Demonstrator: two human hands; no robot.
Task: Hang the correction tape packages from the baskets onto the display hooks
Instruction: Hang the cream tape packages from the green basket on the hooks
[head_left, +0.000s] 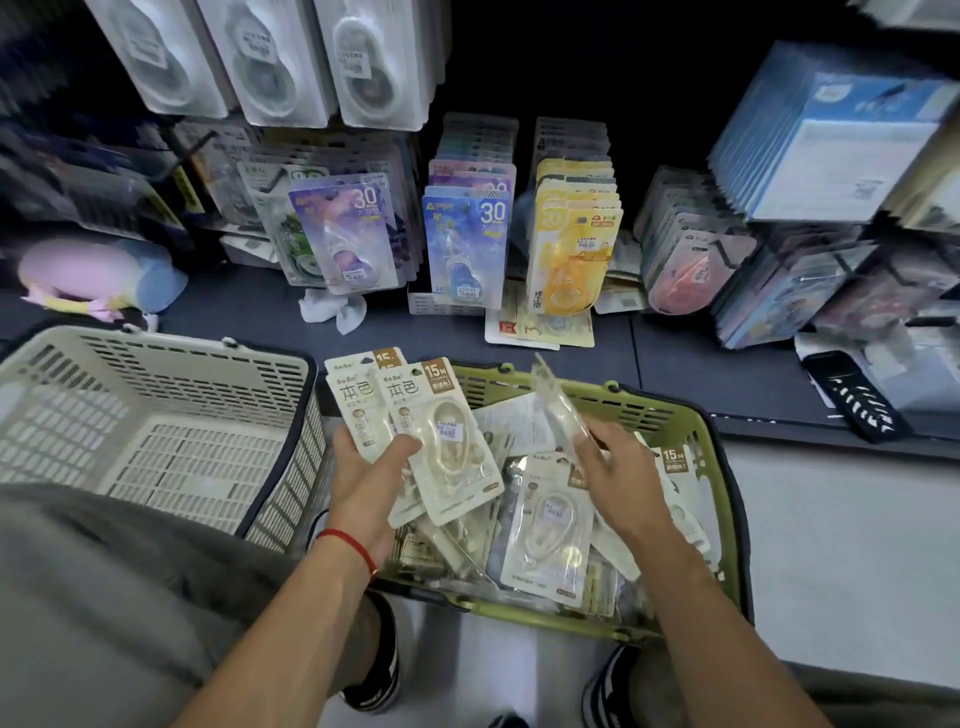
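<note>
A green basket (691, 415) in front of me holds several cream correction tape packages (550, 525). My left hand (366, 478) grips a small fan of the same cream packages (441, 431) above the basket's left side, thumb across their fronts. My right hand (613, 473) pinches one more package (558, 405) seen edge-on, lifted over the basket. Display hooks on the dark back wall carry rows of packages: purple (345, 234), blue (465, 244) and yellow (569, 254).
An empty white basket (156, 415) stands to the left of the green one. A pink and blue plush (98, 275) and a crumpled tissue (332, 306) lie on the dark shelf. Blue boxed stock (831, 150) hangs at right, above a black handheld device (852, 395).
</note>
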